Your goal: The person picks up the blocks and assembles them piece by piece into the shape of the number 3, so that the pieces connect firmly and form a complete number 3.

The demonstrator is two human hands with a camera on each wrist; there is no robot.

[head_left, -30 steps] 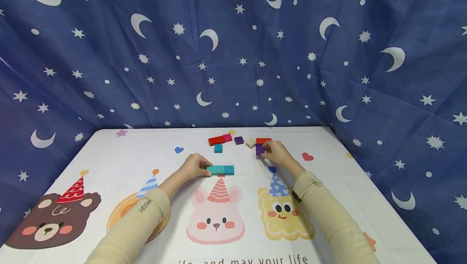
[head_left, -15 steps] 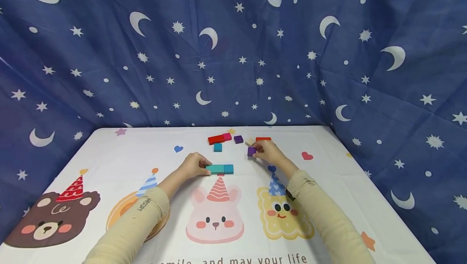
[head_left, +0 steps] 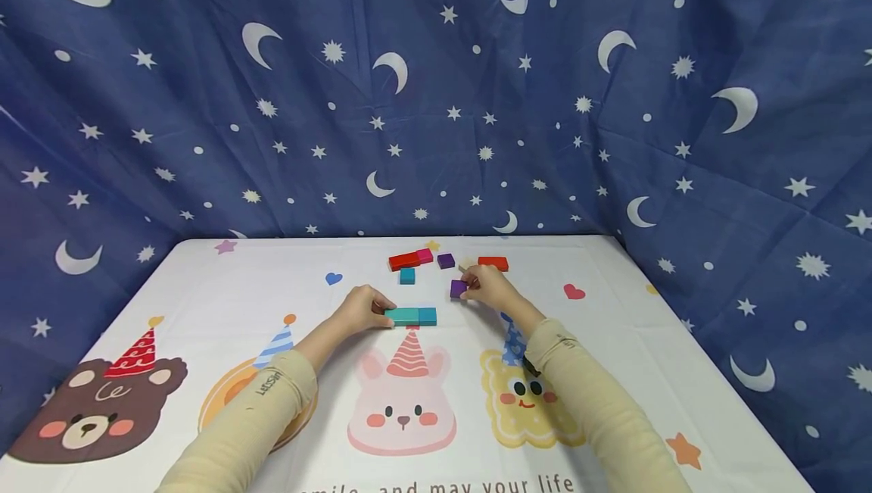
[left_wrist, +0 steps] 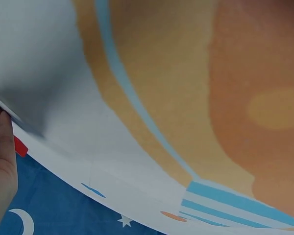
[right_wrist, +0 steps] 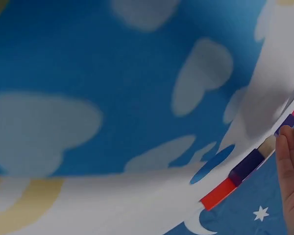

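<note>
My left hand (head_left: 358, 310) pinches the left end of a long teal block (head_left: 403, 317), whose right end meets a small blue block (head_left: 427, 316). To the right, my right hand (head_left: 492, 288) holds a purple block (head_left: 459, 289) between thumb and fingers, apart from the teal and blue pair. Behind that hand a cream block (head_left: 465, 266) is mostly hidden in the head view. The right wrist view shows the cream block (right_wrist: 267, 146) beside another purple block (right_wrist: 246, 166), which touches a red-orange block (right_wrist: 219, 194). At the left wrist view's edge, only part of my left hand (left_wrist: 2, 152) shows.
Toward the back lie a red block (head_left: 404, 261) touching a pink block (head_left: 425, 255), a small blue block (head_left: 407, 276) and a purple block (head_left: 446, 260). The white tablecloth (head_left: 272, 266) bears cartoon prints. A blue star-patterned curtain (head_left: 436, 175) stands behind.
My right hand has carried the purple block left and slightly toward me, away from the red-orange block. The left hand and the teal and blue blocks stay in place.
</note>
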